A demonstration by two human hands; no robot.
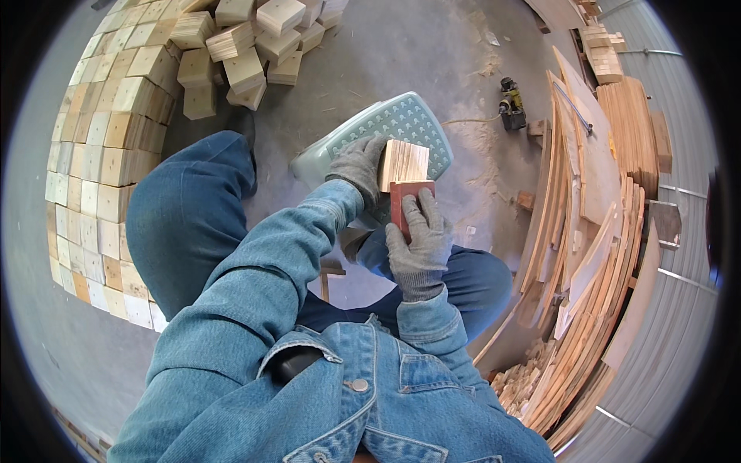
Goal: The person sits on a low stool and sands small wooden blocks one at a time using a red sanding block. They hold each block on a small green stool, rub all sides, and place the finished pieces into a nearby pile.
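Note:
In my gloved left hand (357, 163) is a pale layered plywood block (404, 164), gripped by its left side above a light green plastic stool (421, 116) with a bumpy top. My gloved right hand (421, 235) is closed round a reddish-brown sanding block (400, 202), a piece of light wood showing at its upper edge. The sanding block meets the near edge of the plywood block; whether it presses there I cannot tell. Some fingers of the left hand are hidden behind the plywood block.
Stacked wooden blocks (116, 162) form a wall at left, with a loose heap of blocks (245, 69) at its far end. Farther right, a power drill (512, 104) is on the dusty floor. Wooden strips and boards (610, 293) lean along the right wall. My knees flank the stool.

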